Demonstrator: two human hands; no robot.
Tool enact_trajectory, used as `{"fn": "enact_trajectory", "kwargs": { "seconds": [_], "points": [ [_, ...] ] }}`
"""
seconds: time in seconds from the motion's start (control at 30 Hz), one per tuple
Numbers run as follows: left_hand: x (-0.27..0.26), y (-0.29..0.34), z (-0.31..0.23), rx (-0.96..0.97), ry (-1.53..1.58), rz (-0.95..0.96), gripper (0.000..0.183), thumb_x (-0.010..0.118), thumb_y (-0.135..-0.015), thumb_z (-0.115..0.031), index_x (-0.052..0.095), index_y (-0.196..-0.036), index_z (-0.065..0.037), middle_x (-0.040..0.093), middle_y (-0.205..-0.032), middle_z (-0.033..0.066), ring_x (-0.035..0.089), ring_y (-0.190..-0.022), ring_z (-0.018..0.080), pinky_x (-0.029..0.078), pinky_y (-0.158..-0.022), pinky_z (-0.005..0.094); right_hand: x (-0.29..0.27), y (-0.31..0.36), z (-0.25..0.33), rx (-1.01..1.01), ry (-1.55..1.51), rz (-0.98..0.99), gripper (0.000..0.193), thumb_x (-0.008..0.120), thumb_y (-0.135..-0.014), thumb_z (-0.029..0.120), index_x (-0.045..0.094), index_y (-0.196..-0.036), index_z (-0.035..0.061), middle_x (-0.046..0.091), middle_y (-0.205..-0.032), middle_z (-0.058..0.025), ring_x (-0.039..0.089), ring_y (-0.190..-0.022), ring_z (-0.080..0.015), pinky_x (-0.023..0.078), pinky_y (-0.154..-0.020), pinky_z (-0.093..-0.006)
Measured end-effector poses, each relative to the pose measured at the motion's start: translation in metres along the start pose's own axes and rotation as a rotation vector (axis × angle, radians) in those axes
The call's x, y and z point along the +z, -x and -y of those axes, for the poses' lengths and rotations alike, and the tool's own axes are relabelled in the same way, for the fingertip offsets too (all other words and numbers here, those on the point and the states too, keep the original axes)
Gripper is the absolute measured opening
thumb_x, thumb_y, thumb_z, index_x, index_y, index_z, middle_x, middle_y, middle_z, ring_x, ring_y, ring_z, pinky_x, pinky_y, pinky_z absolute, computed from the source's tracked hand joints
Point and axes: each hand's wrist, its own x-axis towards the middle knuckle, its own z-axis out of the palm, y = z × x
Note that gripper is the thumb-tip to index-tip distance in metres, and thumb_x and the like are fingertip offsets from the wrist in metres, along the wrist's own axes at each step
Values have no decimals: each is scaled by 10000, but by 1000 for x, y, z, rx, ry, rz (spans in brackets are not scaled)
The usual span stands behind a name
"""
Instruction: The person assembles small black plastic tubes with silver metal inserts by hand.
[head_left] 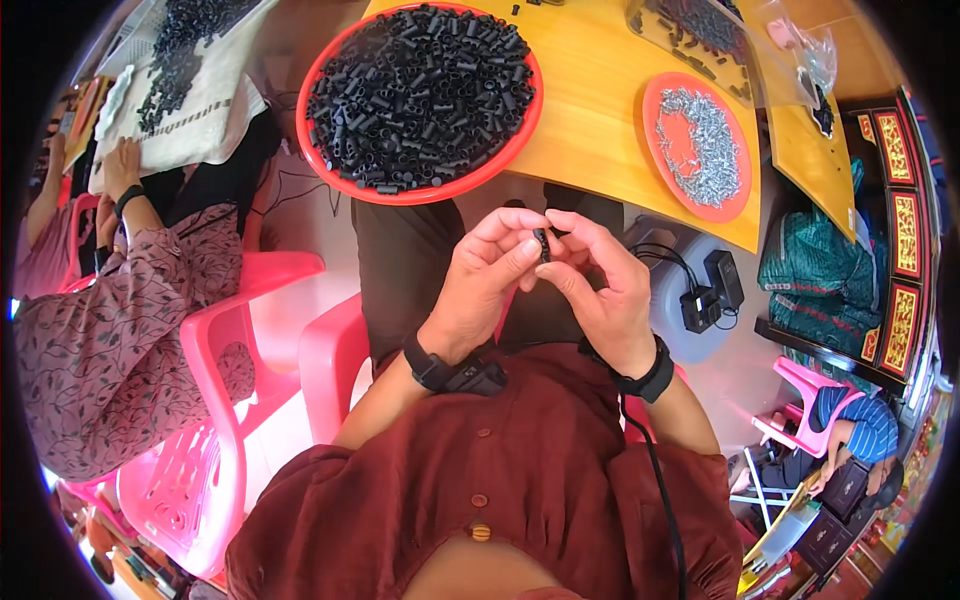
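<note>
A: What is seen to the left of the big red tray point(330, 160)?

B: A co-worker in a patterned pink top point(110, 340) is seated there on a pink chair point(215, 400), well apart from the tray. A white cloth point(210, 100) heaped with small black parts is laid out just left of the tray, and one of that person's hands point(122, 165) is rested at the cloth's near edge.

A: And the tray itself?

B: It is filled with short black tubes point(420, 90) and is set on the yellow bench point(600, 110), with its near rim hanging over the bench edge.

A: Where is the piece being handled?

B: A small black tube point(542, 244) is held below the tray, just off the bench edge, above the lap. It is pinched by the left hand point(480, 290) between thumb and forefinger; that grip is narrow and closed on the piece. It is also met from the other side by the right hand point(600, 295), whose fingertips are closed around it, so the piece is mostly hidden. Black bands are worn on both wrists.

A: What is found to the right of the tray?

B: A smaller red plate point(740, 195) loaded with silver screws point(700, 145) is set on the same bench, near the tray but not touching it. Beyond the plate, clear plastic bags point(720, 40) with more black parts are laid. Below the plate, off the bench, a black power adapter point(712, 290) with its cable is seen on a grey surface.
</note>
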Motion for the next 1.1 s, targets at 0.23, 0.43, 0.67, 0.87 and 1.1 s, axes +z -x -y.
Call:
{"fn": "enact_trajectory", "kwargs": {
  "seconds": [0.23,0.43,0.67,0.87,1.1],
  "points": [
    [10,2,-9,-62,3,56,308,566,-921,-80,454,-1207,-74,631,-895,47,492,-662,45,395,-588,174,-25,-9,16,-268,419,164,434,717,-762,99,579,-1173,78,568,-881,-89,611,-744,-263,506,-622,-341],
    [14,5,-7,-118,-35,20,220,547,-943,-140,508,-1148,-71,625,-896,20,500,-691,42,409,-621,181,-22,-2,19,-259,408,137,410,726,-755,106,580,-1137,70,562,-862,-90,613,-741,-264,507,-623,-343],
    [8,5,-4,-150,-163,165,188,533,-958,-230,598,-895,-65,565,-833,-41,488,-724,38,414,-677,195,-33,-7,24,-353,523,189,391,748,-737,173,581,-1071,56,548,-830,-89,600,-711,-271,491,-607,-344],
    [12,7,-6,-216,-288,193,179,548,-951,-211,588,-861,-61,555,-805,-49,468,-711,32,409,-662,195,-50,-26,43,-534,964,498,328,684,-770,342,542,-886,70,501,-738,-78,570,-612,-249,432,-564,-342],
    [11,6,-7,-264,-271,239,171,555,-945,-191,602,-860,-51,588,-807,-33,471,-704,35,411,-665,194,-51,-40,57,-498,1047,717,294,667,-749,324,537,-791,64,534,-636,-100,573,-518,-282,434,-461,-390]
  ]
}}
